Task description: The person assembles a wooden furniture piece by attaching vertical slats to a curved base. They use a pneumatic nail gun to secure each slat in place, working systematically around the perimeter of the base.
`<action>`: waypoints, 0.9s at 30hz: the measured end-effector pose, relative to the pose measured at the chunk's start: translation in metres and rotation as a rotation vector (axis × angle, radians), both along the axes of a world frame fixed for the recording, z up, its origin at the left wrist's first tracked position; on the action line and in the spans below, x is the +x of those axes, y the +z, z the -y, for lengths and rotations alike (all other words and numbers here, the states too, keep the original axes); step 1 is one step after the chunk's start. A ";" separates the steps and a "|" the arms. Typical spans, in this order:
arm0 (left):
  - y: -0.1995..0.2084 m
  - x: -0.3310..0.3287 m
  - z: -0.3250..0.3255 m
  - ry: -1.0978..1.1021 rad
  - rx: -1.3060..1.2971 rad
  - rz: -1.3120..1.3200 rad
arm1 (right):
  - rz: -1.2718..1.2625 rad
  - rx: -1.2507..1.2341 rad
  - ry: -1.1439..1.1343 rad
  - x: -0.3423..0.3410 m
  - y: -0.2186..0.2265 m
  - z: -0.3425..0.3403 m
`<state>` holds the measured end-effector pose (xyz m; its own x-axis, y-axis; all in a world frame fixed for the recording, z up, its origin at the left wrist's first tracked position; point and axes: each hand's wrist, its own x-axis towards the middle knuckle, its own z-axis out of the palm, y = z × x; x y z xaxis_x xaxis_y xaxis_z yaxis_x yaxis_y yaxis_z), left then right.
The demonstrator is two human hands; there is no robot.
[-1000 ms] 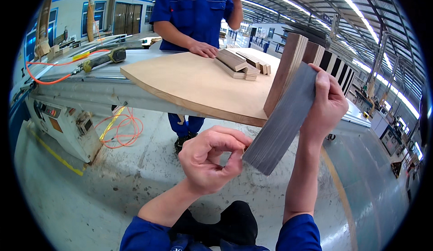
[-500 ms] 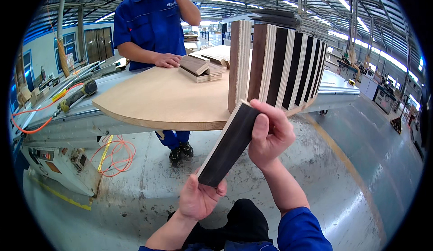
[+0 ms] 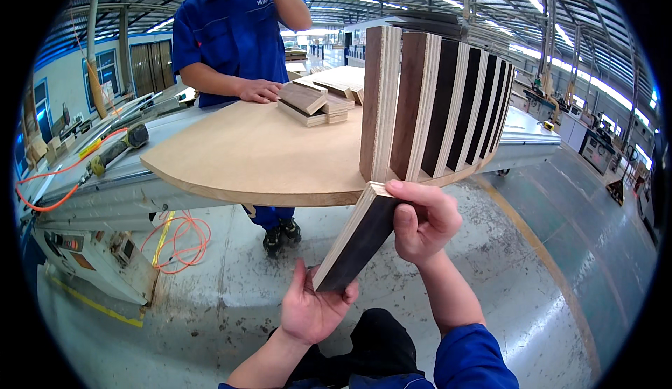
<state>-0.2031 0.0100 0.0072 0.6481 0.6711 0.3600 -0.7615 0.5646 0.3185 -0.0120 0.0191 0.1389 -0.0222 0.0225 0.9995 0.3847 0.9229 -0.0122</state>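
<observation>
A plywood strip (image 3: 355, 238) with a dark face and pale layered edges is held aslant in front of me. My right hand (image 3: 427, 221) pinches its upper end between thumb and fingers. My left hand (image 3: 316, 308) cradles the lower end, thumb raised beside it. Just beyond the strip's top, similar plywood strips (image 3: 381, 102) stand upright in a curved row along the edge of a rounded wooden board (image 3: 245, 158). The two nearest have brown faces, and those farther along are darker.
A small pile of plywood pieces (image 3: 305, 102) lies on the board. Across it stands a person in blue (image 3: 227, 39), one hand resting beside the pile. At left are a power tool (image 3: 122, 147) and an orange hose (image 3: 178, 242) on the floor.
The strip has turned to show more of its layered edge, and its upper end has dropped slightly. Both my hands still hold it, the right one a little lower.
</observation>
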 end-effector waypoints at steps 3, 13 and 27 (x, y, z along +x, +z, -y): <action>0.014 -0.004 0.007 0.227 0.251 -0.247 | 0.029 -0.007 -0.049 0.000 0.002 0.003; 0.070 -0.021 0.017 1.491 1.258 -1.081 | 0.215 0.105 -0.323 -0.014 0.026 0.044; 0.182 -0.085 -0.017 1.296 1.168 -0.764 | 0.179 0.052 -0.410 0.016 0.156 0.028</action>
<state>-0.2885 0.0269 0.1892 0.2346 0.4736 0.8489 -0.0120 -0.8718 0.4897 0.0044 -0.0090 0.2951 -0.1947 0.0154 0.9807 0.7105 0.6915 0.1302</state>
